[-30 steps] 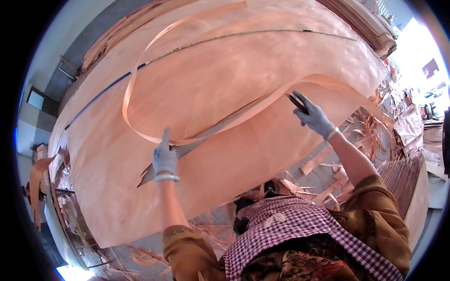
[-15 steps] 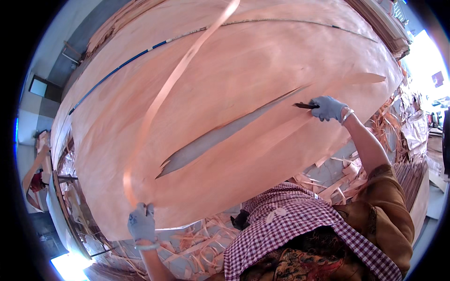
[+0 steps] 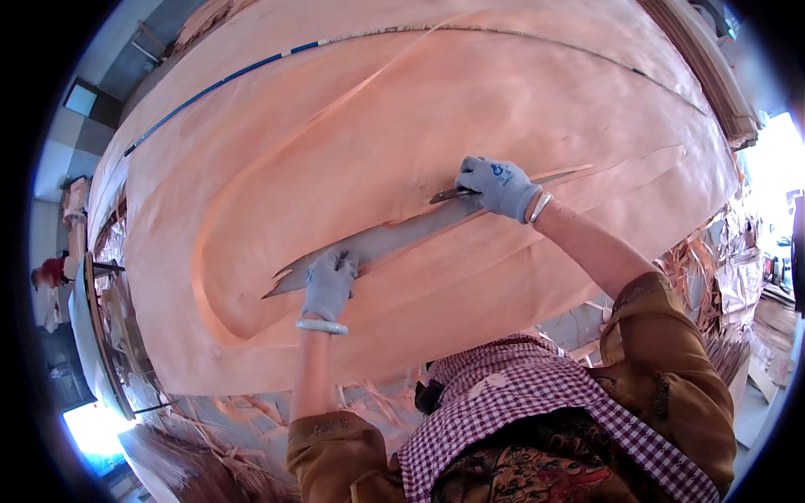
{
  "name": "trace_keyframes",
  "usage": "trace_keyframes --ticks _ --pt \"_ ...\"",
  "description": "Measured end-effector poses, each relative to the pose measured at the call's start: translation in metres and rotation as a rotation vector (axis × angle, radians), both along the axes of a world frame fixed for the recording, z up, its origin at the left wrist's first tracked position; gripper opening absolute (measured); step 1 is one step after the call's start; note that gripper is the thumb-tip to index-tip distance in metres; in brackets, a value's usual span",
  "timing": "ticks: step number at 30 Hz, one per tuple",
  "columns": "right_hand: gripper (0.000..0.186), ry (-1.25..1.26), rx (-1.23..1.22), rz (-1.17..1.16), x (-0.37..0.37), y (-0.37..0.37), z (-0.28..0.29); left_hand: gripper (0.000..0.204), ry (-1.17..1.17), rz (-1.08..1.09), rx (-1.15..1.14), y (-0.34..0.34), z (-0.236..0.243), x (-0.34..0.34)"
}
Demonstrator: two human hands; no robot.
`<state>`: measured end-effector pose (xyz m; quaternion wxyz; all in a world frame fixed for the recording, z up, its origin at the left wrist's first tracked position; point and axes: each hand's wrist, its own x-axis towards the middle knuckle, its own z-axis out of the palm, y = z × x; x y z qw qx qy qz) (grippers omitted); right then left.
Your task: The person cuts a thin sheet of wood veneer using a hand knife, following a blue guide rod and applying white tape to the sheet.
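Note:
A large pinkish wood veneer sheet (image 3: 537, 101) lies spread before me, with a long, narrow split (image 3: 398, 238) that bares a grey surface. Over the right part of the split, my right hand (image 3: 501, 186), in a grey glove, is closed round a dark knife (image 3: 448, 197) whose tip points left. My left hand (image 3: 329, 283), gloved too, is at the split's left end, fingers bent together; whatever they pinch is hidden. Left of it, a thin veneer strip (image 3: 201, 272) lies curved on the sheet.
A long blue and pale rod (image 3: 251, 76) lies across the sheet's far part. Stacked sheets (image 3: 704, 71) stand at the far right. Veneer scraps (image 3: 700, 251) hang and lie about the right side; more litter the floor below the near edge. Someone in red (image 3: 54, 271) is at the far left.
My left hand has let go of the veneer strip, which now lies on the sheet, and has moved right and up to the split. My right hand has moved left with the knife.

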<state>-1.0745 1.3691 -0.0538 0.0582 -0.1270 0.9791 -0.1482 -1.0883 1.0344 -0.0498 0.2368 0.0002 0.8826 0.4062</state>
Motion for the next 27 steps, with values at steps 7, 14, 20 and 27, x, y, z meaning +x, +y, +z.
trace_keyframes --ticks 7,14,20,27 --pt "0.012 -0.121 -0.097 -0.021 -0.009 0.005 0.024 0.024 -0.268 0.277 0.438 0.014 0.007 0.009" --pt "0.012 -0.080 -0.098 0.020 -0.008 0.007 0.023 0.015 -0.555 0.707 1.280 0.047 -0.024 0.003" --pt "0.011 -0.081 -0.166 -0.029 -0.003 0.005 0.029 0.007 -0.462 0.919 1.436 0.060 -0.035 0.015" --pt "0.020 -0.113 -0.241 -0.005 0.007 0.003 0.013 0.006 -0.385 0.991 1.160 0.052 -0.033 0.014"
